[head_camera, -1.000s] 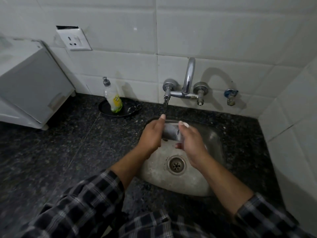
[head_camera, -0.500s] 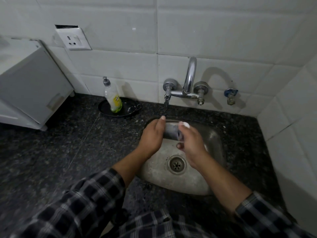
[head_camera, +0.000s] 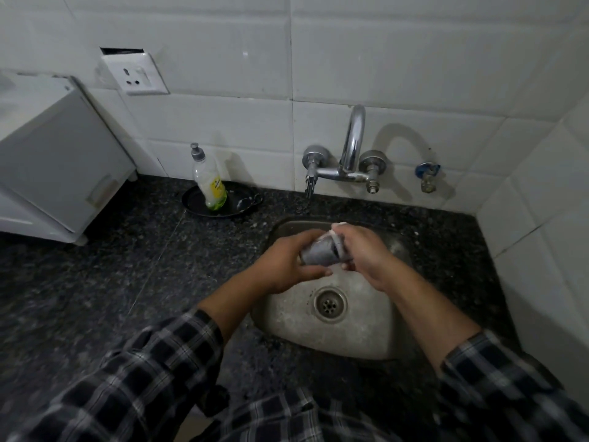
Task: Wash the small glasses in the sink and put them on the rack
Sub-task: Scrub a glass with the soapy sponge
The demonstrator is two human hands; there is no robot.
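1. At the centre of the frame, a small greyish glass (head_camera: 320,255) is held on its side between two hands, in the air above a round-cornered steel sink (head_camera: 350,339).
2. The left hand (head_camera: 287,264) wraps fingers and thumb round the glass's base end.
3. The right hand (head_camera: 366,253) curls its fingers over the mouth end. Something white and foamy shows at the fingertips, perhaps a scrubber.
4. Above the sink is a chrome wall tap (head_camera: 352,145). To its left, a clear soap bottle (head_camera: 210,180) stands in a black dish (head_camera: 194,204) on the dark speckled worktop (head_camera: 95,266).
5. This glass looks mid-scrub, so rinsing and racking remain. No rack or other glasses are visible, so overall progress is unclear.
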